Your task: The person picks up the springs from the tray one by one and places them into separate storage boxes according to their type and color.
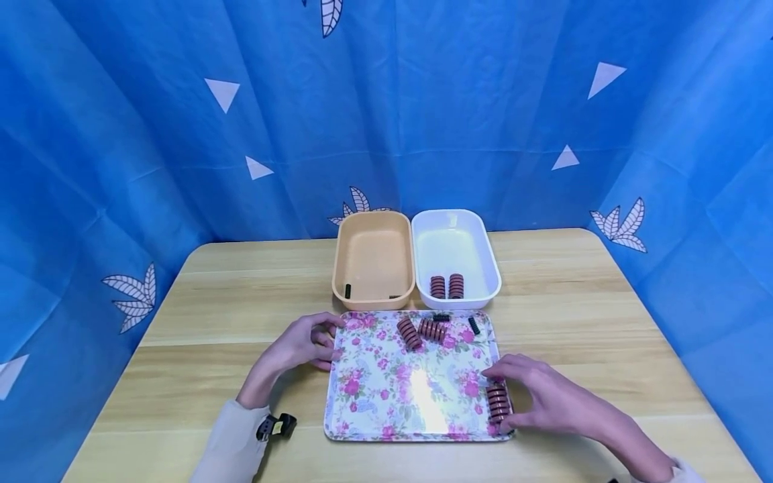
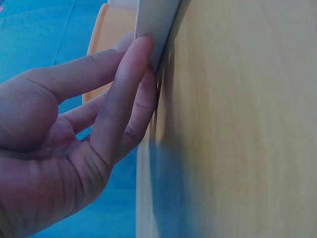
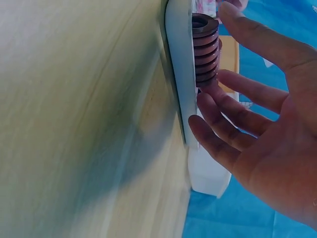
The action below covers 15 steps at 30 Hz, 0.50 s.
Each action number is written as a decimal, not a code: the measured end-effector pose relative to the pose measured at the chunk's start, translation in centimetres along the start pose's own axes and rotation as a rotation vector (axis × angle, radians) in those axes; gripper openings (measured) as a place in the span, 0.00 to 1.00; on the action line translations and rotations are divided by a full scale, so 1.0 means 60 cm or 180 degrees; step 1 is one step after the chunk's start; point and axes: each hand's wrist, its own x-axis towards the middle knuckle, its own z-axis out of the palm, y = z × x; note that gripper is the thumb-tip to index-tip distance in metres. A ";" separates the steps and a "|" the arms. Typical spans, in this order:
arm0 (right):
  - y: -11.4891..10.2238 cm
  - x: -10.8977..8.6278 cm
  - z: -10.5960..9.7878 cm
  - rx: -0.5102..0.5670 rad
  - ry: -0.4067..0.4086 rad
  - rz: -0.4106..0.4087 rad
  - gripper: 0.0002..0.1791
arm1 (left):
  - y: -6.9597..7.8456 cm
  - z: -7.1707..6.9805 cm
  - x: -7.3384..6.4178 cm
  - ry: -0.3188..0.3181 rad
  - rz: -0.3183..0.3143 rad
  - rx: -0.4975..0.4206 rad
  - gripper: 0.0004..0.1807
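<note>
A floral tray (image 1: 374, 402) lies on the table. At its left edge, my left hand (image 1: 308, 342) touches the rim with fairly straight fingers, also seen against the tray's side wall (image 2: 153, 25) in the left wrist view. My right hand (image 1: 537, 396) spans a large red-brown coil spring (image 1: 498, 402) at the tray's right edge. In the right wrist view, fingertips are at one end of this spring (image 3: 205, 52) while the thumb stands slightly off the other end. Two more red-brown springs, one slanted (image 1: 409, 333) and one crosswise (image 1: 432, 329), lie near the tray's back.
Small black springs (image 1: 474, 326) lie at the tray's back right. Behind the tray stand an orange bin (image 1: 339, 268) with small dark springs, and a white bin (image 1: 492, 268) with two red-brown springs. A blue curtain (image 1: 423, 134) surrounds the wooden table (image 1: 241, 288).
</note>
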 end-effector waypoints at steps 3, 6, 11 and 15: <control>-0.001 0.000 -0.001 -0.0036 -0.0031 -0.0012 0.38 | -0.001 0.001 0.000 -0.0007 0.0001 0.0013 0.30; 0.000 0.001 0.000 -0.0077 -0.0041 -0.0050 0.37 | -0.001 0.001 0.000 -0.0004 0.0004 0.0045 0.30; 0.001 0.001 0.003 -0.0132 -0.0031 -0.0098 0.34 | -0.001 0.003 -0.001 0.0042 -0.0026 0.0091 0.30; 0.002 0.002 0.007 -0.0182 0.0005 -0.0230 0.29 | 0.000 0.006 -0.002 0.0066 -0.0027 0.0101 0.30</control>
